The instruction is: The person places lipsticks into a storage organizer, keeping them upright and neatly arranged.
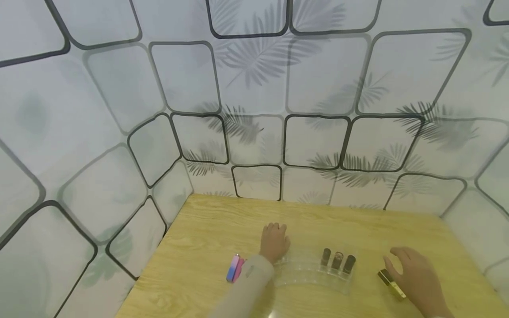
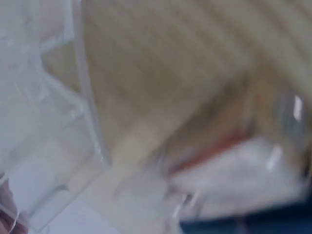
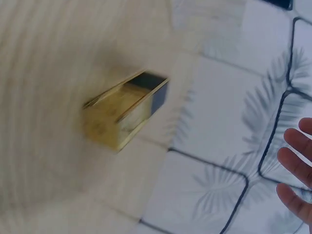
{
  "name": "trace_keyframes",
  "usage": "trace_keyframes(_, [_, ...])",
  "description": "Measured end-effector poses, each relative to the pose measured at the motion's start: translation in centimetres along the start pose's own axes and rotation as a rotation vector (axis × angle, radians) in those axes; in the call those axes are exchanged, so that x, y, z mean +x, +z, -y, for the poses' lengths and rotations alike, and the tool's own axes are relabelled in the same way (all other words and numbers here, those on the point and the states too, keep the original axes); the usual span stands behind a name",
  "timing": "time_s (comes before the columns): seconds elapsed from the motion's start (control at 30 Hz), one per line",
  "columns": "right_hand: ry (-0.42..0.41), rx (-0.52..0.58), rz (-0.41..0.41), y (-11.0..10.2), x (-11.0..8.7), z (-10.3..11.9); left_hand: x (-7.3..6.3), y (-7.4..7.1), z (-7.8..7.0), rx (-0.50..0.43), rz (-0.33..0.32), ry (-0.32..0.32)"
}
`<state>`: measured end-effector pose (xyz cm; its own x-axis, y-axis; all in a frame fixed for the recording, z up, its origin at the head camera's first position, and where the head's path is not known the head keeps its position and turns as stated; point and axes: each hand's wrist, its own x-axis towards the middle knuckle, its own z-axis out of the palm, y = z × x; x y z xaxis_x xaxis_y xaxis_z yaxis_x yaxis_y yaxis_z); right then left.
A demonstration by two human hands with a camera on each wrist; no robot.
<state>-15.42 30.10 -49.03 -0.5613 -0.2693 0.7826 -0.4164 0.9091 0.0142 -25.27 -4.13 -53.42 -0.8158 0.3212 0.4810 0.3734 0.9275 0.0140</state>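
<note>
toward the right edge of the bench [image 1: 191, 265], we see the right hand [image 1: 417, 278] just beside a gold and black tube [image 1: 392, 285], its thumb and fingers spread apart with nothing held between them. from the right wrist we find a gap between those fingers [image 3: 295, 161] and the tube, which lies on the bench with its gold end toward us and its black end pointing away. in the head view that black end points toward the far edge.

nearer the bench's middle, we have the left hand [image 1: 274, 243] at the left end of a curved clear organizer [image 1: 310, 271]. its fingers look bent, but we cannot tell whether they grip the plastic; the left wrist view is blurred and shows only a bit of them at the lower left corner.

at the organizer's right end we count three dark-capped tubes [image 1: 337, 260], set side by side. toward the bench's left edge, beside the light sleeve [image 1: 252, 274], we notice a pink-and-blue stick [image 1: 233, 268] next to a pink object [image 1: 239, 269]. a leaf-print wall [image 1: 256, 145] rises along the far edge.
</note>
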Motion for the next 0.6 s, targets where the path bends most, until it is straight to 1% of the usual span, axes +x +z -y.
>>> trace_keyframes(0.07, [0.009,-0.008,-0.009,-0.1,-1.1,-1.0,0.2,-0.4,0.3,0.007,0.022,0.068])
trace_keyframes(0.13, [0.025,-0.016,0.007,-0.1,-2.2,-2.0,0.5,-0.5,0.8,0.024,0.053,0.144])
trace_keyframes(0.2, [0.051,-0.015,0.043,0.0,-3.4,-2.9,0.8,-0.5,1.2,0.042,0.094,0.214])
trace_keyframes(0.23, [0.070,-0.014,0.078,-0.1,-3.9,-3.3,1.0,-0.5,1.4,0.047,0.115,0.241])
trace_keyframes(0.3, [0.136,-0.016,0.198,-0.1,-4.9,-3.8,1.2,-0.3,1.8,0.052,0.136,0.283])
trace_keyframes(0.33, [0.174,-0.014,0.267,-0.1,-5.2,-4.0,1.2,-0.3,1.9,0.044,0.144,0.291])
trace_keyframes(0.4, [0.250,-0.005,0.415,-0.1,-5.8,-4.3,1.2,-0.1,2.1,0.036,0.144,0.292])
trace_keyframes(0.47, [0.291,-0.004,0.526,0.0,-6.0,-4.4,1.2,0.0,2.2,0.036,0.128,0.281])
trace_keyframes(0.5, [0.246,-0.032,0.576,0.0,-6.2,-4.5,1.2,0.2,2.1,0.034,0.120,0.273])
trace_keyframes(0.53, [0.179,-0.068,0.604,0.1,-6.3,-4.6,1.2,0.3,2.1,0.034,0.109,0.266])
trace_keyframes(0.6, [0.035,-0.148,0.630,0.2,-6.7,-4.7,1.3,0.4,1.9,0.034,0.092,0.257])
